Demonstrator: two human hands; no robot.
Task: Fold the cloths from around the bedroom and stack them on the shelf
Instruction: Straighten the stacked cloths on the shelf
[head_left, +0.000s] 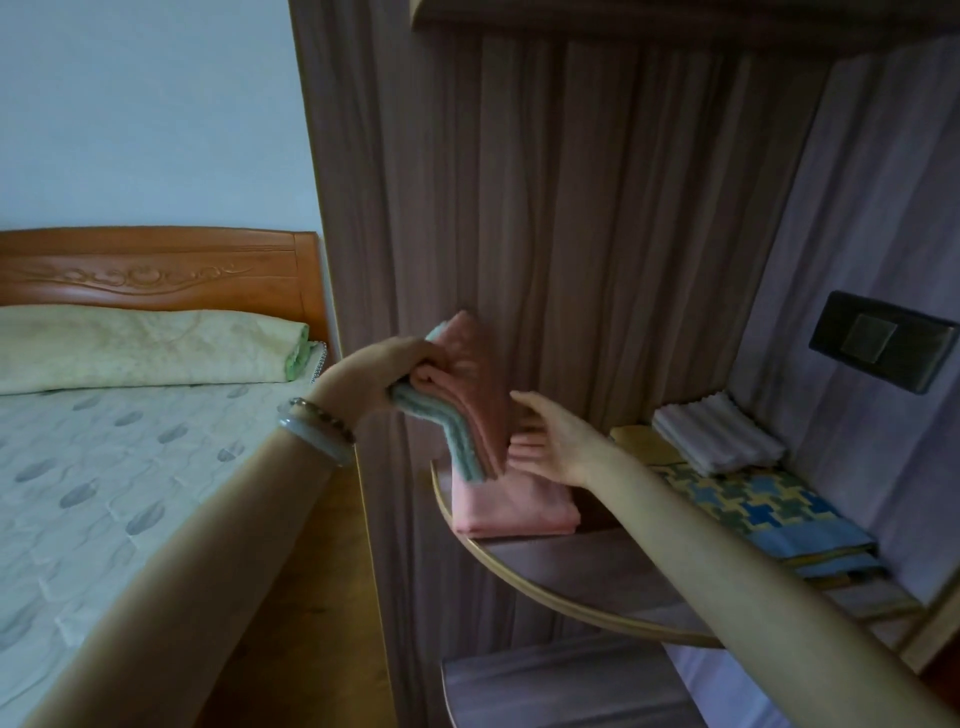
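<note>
Bedside corner shelf (545, 587) holds one pink folded cloth (519, 512), my right hand (550, 436) open beside it. Left hand (384, 371) grips the pink-and-teal bundle (467, 395) just above. It's soft and floppy, so I'd support it underneath.

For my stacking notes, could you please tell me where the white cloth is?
In the head view, the white cloth lies folded on the right, at the back of the shelf, behind the blue patterned cloth and below the switch.
</note>
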